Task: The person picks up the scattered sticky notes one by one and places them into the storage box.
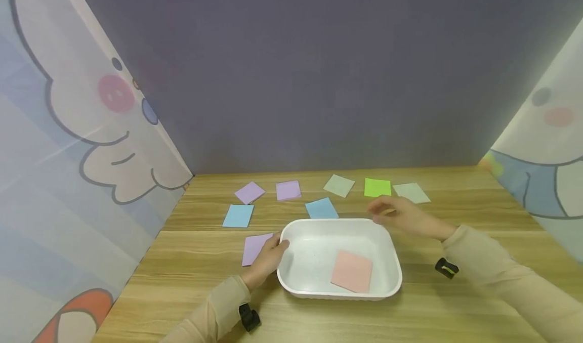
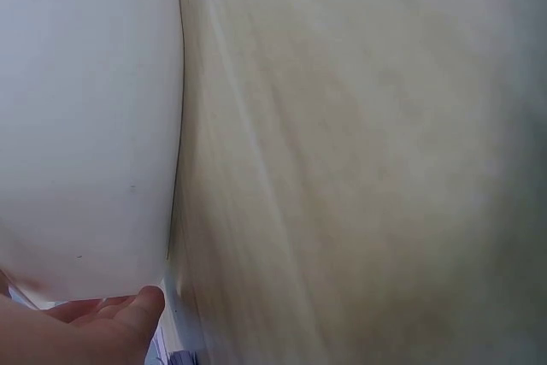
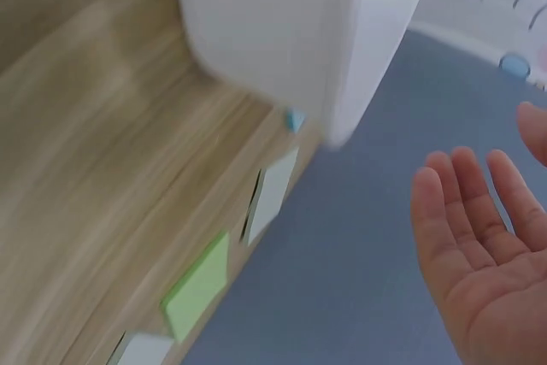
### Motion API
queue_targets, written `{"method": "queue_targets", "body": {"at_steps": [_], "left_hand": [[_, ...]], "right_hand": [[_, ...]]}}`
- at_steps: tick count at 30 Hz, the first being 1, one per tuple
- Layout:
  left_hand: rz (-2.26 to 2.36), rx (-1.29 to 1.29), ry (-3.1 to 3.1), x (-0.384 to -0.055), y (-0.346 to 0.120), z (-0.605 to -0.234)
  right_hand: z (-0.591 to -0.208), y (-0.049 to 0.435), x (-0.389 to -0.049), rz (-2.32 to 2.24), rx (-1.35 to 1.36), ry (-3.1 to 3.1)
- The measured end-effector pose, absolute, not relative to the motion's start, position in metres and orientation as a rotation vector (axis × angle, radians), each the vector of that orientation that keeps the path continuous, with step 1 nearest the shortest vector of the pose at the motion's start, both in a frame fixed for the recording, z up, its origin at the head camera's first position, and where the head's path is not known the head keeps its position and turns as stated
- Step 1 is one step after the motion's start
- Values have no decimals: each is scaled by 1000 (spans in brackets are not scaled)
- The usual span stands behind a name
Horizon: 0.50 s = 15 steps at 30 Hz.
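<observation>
A white plastic tray (image 1: pixel 307 264) stands on the wooden table, with a pink sticky note (image 1: pixel 352 272) lying inside toward its right. My left hand (image 1: pixel 266 259) grips the tray's left wall, thumb over the rim and fingers outside; the left wrist view shows those fingers (image 2: pixel 147 301) against the outer side. Above the tray's far right corner is my right hand (image 1: pixel 401 216), holding nothing. Its fingers (image 3: pixel 440 228) are loosely extended in the right wrist view, apart from the tray wall (image 3: pixel 265 23). Nearest to it lies a bright green sticky note (image 1: pixel 377 187).
Two pale green notes (image 1: pixel 339 185) (image 1: pixel 412 193) lie along the back. Purple notes (image 1: pixel 250 193) (image 1: pixel 288 190) and blue notes (image 1: pixel 238 215) (image 1: pixel 322 208) spread to the left and middle. Another purple note (image 1: pixel 255 248) sits partly behind my left hand. A dark grey panel (image 1: pixel 300 80) rises behind the table.
</observation>
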<state>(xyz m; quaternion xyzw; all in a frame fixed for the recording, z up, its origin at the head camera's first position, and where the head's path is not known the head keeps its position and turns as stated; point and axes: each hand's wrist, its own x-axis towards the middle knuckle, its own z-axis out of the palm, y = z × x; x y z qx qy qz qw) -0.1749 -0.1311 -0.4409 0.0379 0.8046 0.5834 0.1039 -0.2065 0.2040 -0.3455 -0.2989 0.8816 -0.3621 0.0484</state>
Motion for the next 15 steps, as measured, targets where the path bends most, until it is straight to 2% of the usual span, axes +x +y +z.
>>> {"method": "queue_targets", "body": {"at_steps": [15], "left_hand": [[1707, 88, 2363, -175, -131, -439]], "right_hand": [[-346, 249, -222, -1093, -862, 2809]]}}
